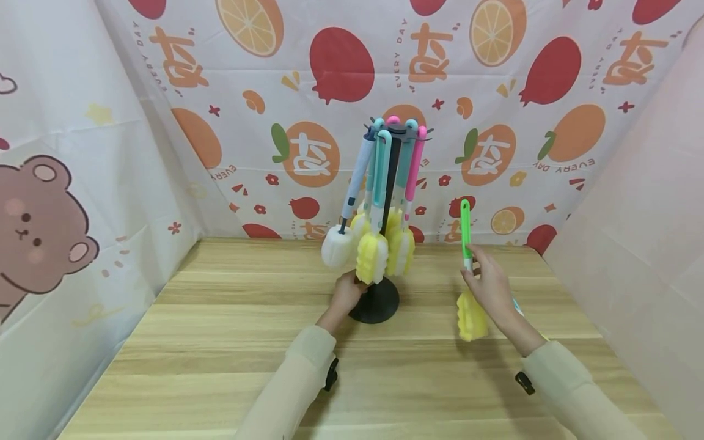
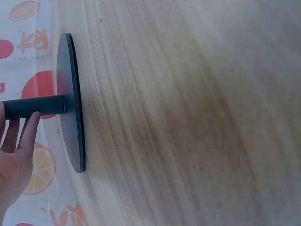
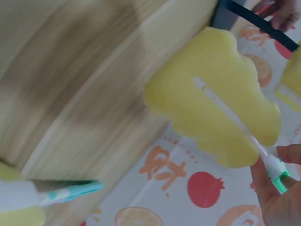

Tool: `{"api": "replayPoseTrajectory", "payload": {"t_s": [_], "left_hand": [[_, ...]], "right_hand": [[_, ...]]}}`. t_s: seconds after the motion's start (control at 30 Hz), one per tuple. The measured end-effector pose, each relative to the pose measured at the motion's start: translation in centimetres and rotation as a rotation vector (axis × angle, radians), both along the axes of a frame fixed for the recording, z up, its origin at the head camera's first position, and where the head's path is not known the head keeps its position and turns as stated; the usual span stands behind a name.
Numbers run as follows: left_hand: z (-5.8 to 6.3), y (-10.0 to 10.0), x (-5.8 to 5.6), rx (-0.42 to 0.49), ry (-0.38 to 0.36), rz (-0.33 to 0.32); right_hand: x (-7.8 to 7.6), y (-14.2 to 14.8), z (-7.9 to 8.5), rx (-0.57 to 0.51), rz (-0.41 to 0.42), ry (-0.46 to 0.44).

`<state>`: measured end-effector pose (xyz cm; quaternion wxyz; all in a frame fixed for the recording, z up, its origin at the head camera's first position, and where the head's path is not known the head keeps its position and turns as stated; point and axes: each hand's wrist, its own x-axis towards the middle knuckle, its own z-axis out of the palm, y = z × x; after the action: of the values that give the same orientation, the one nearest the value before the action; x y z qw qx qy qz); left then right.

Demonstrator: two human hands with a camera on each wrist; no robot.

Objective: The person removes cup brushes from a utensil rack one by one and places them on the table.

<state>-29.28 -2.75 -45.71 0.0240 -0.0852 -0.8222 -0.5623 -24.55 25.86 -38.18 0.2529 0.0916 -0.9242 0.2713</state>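
My left hand (image 1: 348,292) grips the black pole (image 2: 47,106) of a brush stand, just above its round base (image 1: 383,302). In my right hand (image 1: 491,288), thumb and fingers pinch a cup brush with a green handle (image 1: 465,223) at the white neck below the handle. Its yellow sponge head (image 3: 211,94) hangs downward over the table, to the right of the stand. Around the top of the stand hang several brushes, among them a pink-handled one (image 1: 416,165), a teal-handled one (image 1: 381,171) and a blue-grey one (image 1: 357,174) with a white head.
Another sponge brush with a teal-tipped handle (image 3: 82,189) lies on the wooden table (image 1: 231,342), partly hidden by my right hand in the head view. Fruit-printed cloth (image 1: 220,91) hangs behind the table, with pale cloth on both sides.
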Motion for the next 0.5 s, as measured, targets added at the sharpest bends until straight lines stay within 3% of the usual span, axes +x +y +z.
{"api": "replayPoseTrajectory", "payload": {"t_s": [0.23, 0.5], "left_hand": [[0.1, -0.1, 0.0, -0.005, -0.012, 0.002], [0.3, -0.1, 0.1, -0.018, -0.006, -0.004]], "right_hand": [[-0.3, 1.6, -0.9, 0.010, -0.015, -0.208], [-0.4, 2.9, -1.8, 0.046, -0.011, -0.358]]}}
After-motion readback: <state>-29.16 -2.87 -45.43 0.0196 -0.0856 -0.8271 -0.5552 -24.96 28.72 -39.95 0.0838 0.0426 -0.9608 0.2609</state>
